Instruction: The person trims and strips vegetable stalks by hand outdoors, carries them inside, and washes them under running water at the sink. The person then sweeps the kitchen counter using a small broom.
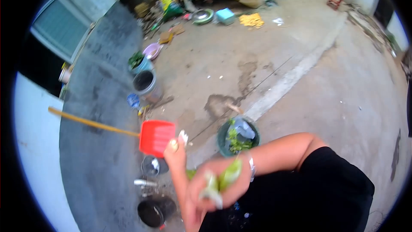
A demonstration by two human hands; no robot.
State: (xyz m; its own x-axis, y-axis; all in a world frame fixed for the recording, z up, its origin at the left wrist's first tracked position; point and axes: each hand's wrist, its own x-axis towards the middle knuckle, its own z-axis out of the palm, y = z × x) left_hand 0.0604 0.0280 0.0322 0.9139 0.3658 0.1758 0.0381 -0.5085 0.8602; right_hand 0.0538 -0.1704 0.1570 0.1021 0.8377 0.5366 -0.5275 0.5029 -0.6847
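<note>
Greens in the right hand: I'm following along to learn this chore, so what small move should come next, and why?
I'd probably move the right hand to the green tub and let the greens drop there, since leafy pieces already lie in it. Blur hides their condition, so that's only a judgement.

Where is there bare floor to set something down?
The widest free patch is the concrete right of the pale strip in the view. Another lies between the strip and the purple basin, with damp stains near the strip. In the view, it's crowded around your left hand: red dustpan, dark bucket, green tub.
</note>
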